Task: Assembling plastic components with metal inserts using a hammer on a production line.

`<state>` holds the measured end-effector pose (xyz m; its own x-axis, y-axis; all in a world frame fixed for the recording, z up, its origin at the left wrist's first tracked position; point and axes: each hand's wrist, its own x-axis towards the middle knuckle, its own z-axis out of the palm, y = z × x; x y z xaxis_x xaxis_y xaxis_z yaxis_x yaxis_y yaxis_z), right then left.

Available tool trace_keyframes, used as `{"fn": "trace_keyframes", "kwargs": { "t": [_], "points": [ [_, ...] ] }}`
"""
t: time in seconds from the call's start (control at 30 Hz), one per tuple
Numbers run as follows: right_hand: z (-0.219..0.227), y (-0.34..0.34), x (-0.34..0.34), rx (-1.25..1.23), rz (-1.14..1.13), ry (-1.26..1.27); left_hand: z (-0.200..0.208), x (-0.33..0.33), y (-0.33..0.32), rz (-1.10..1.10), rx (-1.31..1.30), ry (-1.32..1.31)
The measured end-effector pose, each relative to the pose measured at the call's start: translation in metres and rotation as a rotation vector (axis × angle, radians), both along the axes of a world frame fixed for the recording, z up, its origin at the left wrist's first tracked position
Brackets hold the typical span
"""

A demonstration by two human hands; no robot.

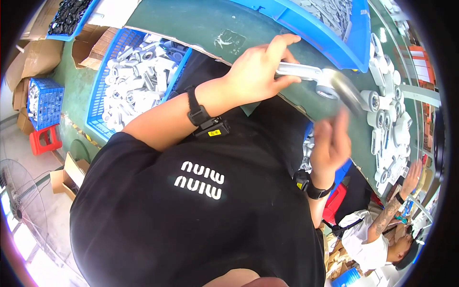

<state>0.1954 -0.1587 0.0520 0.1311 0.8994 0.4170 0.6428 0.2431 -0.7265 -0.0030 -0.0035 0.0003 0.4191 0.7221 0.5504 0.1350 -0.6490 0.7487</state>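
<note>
My left hand [262,71] pinches the end of a white plastic handle-shaped part [308,72] between thumb and fingers, above the green tabletop. This part ends in a rounded head with a dark ring facing down. Against that head lies a long grey piece [349,93], smeared by motion, so its kind is unclear. Just below it my right hand [333,143] is raised, its fingers blurred, and I cannot make out whether it touches the grey piece.
A blue bin [330,45] of thin grey pieces stands on the green table [191,29]. Similar white parts [389,115] lie piled at its right. A blue basket [101,93] of white parts is at my left. Another person's hand [412,176] reaches in at the far right.
</note>
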Motion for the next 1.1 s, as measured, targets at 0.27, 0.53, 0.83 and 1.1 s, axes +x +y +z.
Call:
{"fn": "trace_keyframes", "kwargs": {
  "t": [0.27, 0.53, 0.83, 1.1],
  "points": [
    [-0.005, 0.013, -0.013, 0.049, 0.128, 0.140, 0.005, -0.002, -0.003, 0.034, -0.067, 0.012],
    [0.002, 0.024, 0.016, -0.089, 0.073, 0.774, -0.009, -0.003, -0.008, 0.112, 0.234, -0.044],
    [-0.009, 0.022, 0.044, -0.164, -0.019, 0.685, 0.006, -0.199, -0.004, -0.159, -0.731, 0.078],
    [-0.010, 0.024, 0.043, -0.234, -0.002, 0.651, -0.055, -0.359, -0.009, 0.547, -1.152, -0.096]
  ]
}}
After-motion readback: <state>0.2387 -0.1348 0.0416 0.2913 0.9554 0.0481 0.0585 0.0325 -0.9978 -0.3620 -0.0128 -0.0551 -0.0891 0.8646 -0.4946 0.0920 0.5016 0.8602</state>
